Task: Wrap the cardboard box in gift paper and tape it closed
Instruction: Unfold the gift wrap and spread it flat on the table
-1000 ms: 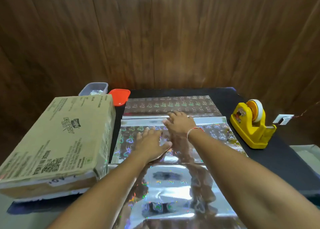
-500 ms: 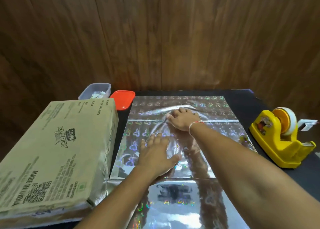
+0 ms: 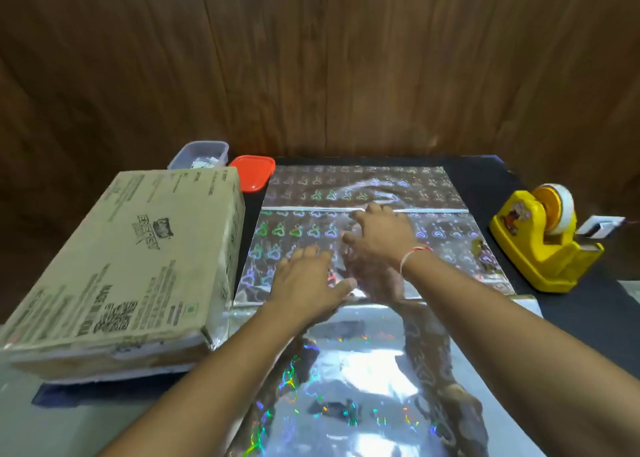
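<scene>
Brown cardboard box [image 3: 117, 269] at frame left, edge touching holographic silver gift paper [image 3: 363, 370]; left hand [image 3: 308, 283], right hand [image 3: 377, 238] pressed flat, fingers released, mid-sheet.

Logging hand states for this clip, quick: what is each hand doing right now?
Left hand: open, fingers spread flat, pressing on the gift paper.
Right hand: open, fingers flat on the same sheet, holding nothing.
</scene>
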